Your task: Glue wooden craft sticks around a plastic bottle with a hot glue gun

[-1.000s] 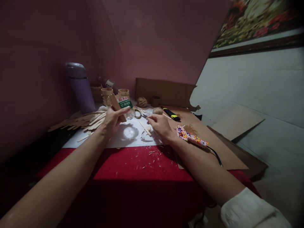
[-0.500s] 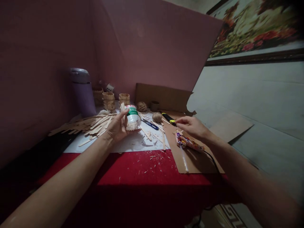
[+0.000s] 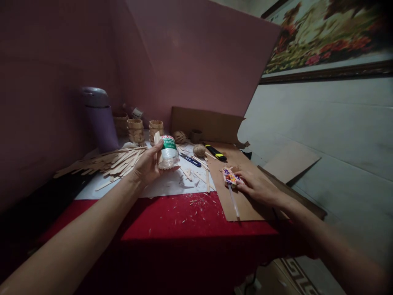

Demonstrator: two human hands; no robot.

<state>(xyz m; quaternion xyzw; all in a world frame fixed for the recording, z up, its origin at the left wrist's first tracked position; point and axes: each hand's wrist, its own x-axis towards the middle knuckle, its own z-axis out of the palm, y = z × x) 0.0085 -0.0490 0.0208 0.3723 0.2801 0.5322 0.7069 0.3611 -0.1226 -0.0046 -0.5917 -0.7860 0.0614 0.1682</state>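
My left hand point(image 3: 149, 163) is wrapped round a cut-down clear plastic bottle point(image 3: 169, 152) with a green, white and red label. Pale wooden craft sticks point(image 3: 157, 137) stand along the bottle's left side, partly hidden by my fingers. On the cardboard at the right, my right hand point(image 3: 259, 186) has its fingers closed over the handle of a flower-patterned hot glue gun point(image 3: 229, 176). A clear glue stick point(image 3: 233, 201) juts from the gun toward the table's front edge. The gun's handle is mostly covered by my hand.
Loose craft sticks point(image 3: 123, 162) are heaped at the left, near a purple flask point(image 3: 102, 127). Blue scissors point(image 3: 192, 160), a twine ball point(image 3: 199, 150) and a black-yellow utility knife point(image 3: 215, 153) lie mid-table. Wooden cups point(image 3: 135, 131) stand behind. Wood scraps litter the red cloth point(image 3: 172, 221).
My right hand has moved from beside the utility knife down onto the hot glue gun and closed on it. My left hand still holds the bottle. The view has shifted slightly.
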